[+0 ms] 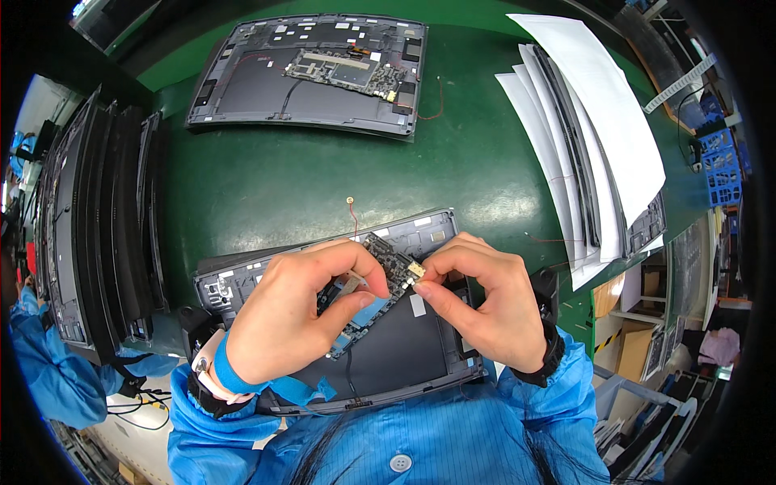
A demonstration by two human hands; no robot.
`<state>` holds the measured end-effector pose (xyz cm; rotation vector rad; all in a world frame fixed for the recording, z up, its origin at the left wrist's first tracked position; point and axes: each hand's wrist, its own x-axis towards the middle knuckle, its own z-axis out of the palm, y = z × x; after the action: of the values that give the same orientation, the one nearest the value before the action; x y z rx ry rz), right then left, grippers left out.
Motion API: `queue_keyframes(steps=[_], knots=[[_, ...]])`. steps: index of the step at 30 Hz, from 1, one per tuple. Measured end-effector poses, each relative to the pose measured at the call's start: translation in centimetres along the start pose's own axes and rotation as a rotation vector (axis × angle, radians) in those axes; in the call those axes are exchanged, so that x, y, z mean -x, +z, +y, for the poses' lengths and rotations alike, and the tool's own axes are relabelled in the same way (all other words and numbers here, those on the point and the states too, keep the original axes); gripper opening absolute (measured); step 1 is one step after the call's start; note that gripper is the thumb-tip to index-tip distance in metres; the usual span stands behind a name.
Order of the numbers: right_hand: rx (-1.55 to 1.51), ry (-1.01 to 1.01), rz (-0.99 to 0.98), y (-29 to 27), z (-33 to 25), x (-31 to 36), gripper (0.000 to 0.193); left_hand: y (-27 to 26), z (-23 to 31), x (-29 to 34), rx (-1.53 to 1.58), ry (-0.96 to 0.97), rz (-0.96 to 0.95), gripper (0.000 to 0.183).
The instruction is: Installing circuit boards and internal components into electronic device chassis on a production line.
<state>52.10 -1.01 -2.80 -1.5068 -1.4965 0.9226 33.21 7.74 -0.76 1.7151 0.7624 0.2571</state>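
Mid-frame, we are pinching a circuit board with our left hand and right hand, working over a green table. Shelves are standing lower right; a white sticker, too small to read, is showing mid-frame.

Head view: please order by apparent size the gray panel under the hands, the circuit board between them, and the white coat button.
1. Gray panel, partly covered
2. Circuit board, partly covered
3. White coat button
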Motion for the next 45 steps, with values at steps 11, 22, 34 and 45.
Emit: queue_keyframes(steps=[11,22,34,45], knots=[[-0.007,0.023,-0.017,0.0,-0.2,0.1,0.007,-0.3,0.4,0.0,-0.091,0.066,-0.026,0.011],[-0.062,0.011,0.096,1.0,0.1,0.4,0.007,0.2,0.1,0.2,0.053,-0.027,0.017,0.013],[-0.014,-0.003,0.234,2.3,0.3,0.5,0.009,0.4,-0.2,0.3,0.021,-0.037,0.049,0.01],[-0.002,0.063,0.228,1.5,-0.1,0.2,0.009,1.3,-0.5,0.4,0.396,-0.092,0.214,0.059]])
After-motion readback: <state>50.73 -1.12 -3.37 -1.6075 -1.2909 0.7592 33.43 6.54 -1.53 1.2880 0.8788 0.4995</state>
